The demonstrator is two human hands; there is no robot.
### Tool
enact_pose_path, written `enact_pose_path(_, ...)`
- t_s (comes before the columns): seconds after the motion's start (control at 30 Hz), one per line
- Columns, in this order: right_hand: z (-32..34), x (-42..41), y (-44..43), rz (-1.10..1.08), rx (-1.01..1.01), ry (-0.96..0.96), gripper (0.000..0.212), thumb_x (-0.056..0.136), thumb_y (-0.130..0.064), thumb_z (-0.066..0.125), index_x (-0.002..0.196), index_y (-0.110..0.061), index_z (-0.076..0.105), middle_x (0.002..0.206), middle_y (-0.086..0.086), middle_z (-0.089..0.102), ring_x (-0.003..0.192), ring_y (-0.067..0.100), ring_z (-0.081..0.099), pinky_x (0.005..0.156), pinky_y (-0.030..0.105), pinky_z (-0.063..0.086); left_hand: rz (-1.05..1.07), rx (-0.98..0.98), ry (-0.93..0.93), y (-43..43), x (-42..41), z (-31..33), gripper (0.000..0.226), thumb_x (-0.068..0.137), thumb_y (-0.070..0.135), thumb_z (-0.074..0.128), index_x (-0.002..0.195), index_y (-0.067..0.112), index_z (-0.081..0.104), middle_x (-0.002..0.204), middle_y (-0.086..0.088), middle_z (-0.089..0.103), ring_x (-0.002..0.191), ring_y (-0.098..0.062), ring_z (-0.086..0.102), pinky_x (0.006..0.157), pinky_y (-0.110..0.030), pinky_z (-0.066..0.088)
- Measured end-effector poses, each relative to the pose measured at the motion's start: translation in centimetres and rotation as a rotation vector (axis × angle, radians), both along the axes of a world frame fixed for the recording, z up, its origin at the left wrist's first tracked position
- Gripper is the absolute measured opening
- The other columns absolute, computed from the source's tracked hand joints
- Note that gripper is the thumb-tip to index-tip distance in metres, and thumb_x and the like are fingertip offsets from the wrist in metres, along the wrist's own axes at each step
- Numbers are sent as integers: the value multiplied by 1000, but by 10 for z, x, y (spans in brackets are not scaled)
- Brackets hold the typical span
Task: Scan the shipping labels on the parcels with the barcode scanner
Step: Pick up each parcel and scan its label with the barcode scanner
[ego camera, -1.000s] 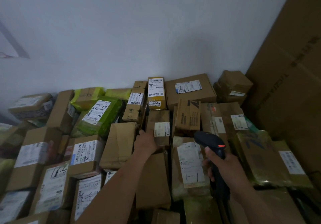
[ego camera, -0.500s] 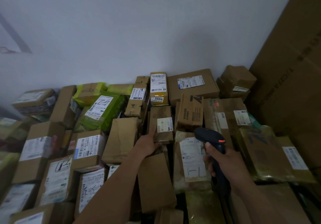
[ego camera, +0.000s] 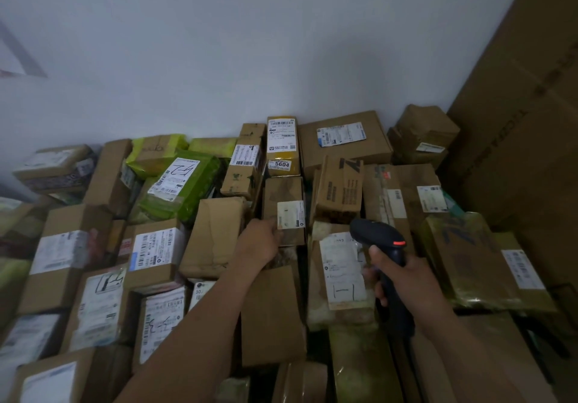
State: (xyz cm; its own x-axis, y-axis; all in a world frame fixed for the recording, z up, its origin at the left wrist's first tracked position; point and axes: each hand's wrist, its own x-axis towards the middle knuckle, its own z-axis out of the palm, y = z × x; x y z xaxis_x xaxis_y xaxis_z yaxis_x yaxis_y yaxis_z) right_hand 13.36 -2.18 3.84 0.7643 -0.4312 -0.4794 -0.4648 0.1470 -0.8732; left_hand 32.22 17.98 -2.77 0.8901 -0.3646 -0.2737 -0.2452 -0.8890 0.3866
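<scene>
- While the left hand (ego camera: 259, 241) grips the near left corner of a small brown parcel (ego camera: 283, 193), thumb just beside its white shipping label (ego camera: 291, 215), that label faces the camera; the parcel sits mid-scene in the pile, just near of a yellow box (ego camera: 281, 146) marked 5604.
- Right hand (ego camera: 403, 280) is wrapped round the handle of the black barcode scanner (ego camera: 380, 235), fingers curled firmly on the grip; the scanner's head points far and left, toward the small brown parcel; an orange-red mark shows on its right side; scanner and parcel are near each other but apart.
- Under the scanner lies a padded parcel (ego camera: 341, 318) whose long label (ego camera: 342, 269) bears two handwritten strokes; the scanner's head overlaps the label's far right corner in view.
- Left of the held parcel lies a crumpled brown parcel (ego camera: 212, 236); farther left is a green parcel (ego camera: 187, 189) with pen marks on its label; taped cartons with barcoded labels fill the near left.
- Right of the yellow box a wide carton (ego camera: 344, 146) lies against the white wall (ego camera: 250, 42); just near of it stands a box printed with a Z (ego camera: 339, 189).
- Tall cardboard sheet (ego camera: 531, 136) leans along the right side; print on most labels is too blurred to read.
</scene>
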Motion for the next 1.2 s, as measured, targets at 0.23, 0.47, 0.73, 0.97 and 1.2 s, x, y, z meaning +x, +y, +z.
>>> enact_pose_path(0.23,13,-3,10,38,-64,-10,44,91,-39,65,85,4,67,54,4,64,44,13,57,43,20,47,200,-34,33,15,-78,33,77,85,65,57,149,28,35,149,-12,40,136,-30,40,110,-46,39)
enact_pose_path(0.47,24,-4,18,68,-62,-44,37,92,-38,65,92,-1,67,56,-1,66,46,12,58,44,22,48,362,59,228,15,-123,22,117,74,76,61,156,27,-7,156,-20,-7,144,-45,8,114,-49,24)
enact_pose_path(0.73,10,-17,13,-56,-133,29,32,91,-43,64,82,-12,68,69,18,72,53,24,63,58,36,52,69,35,-184,2,-119,39,51,94,56,47,137,28,51,153,-2,35,145,-27,18,120,-51,1)
enact_pose_path(0.97,6,-25,18,-33,-33,49,36,90,-45,66,90,-9,69,65,22,69,52,26,62,51,31,50,-57,25,28,-24,-120,43,39,94,55,48,116,26,63,125,1,61,136,-21,38,116,-60,-14)
enact_pose_path(1.2,23,-31,13,-169,24,-125,21,87,-37,70,87,-16,68,55,12,62,46,20,59,43,29,48,105,-616,258,-18,-141,58,62,77,59,65,133,54,37,130,19,54,116,-6,57,92,-31,54)
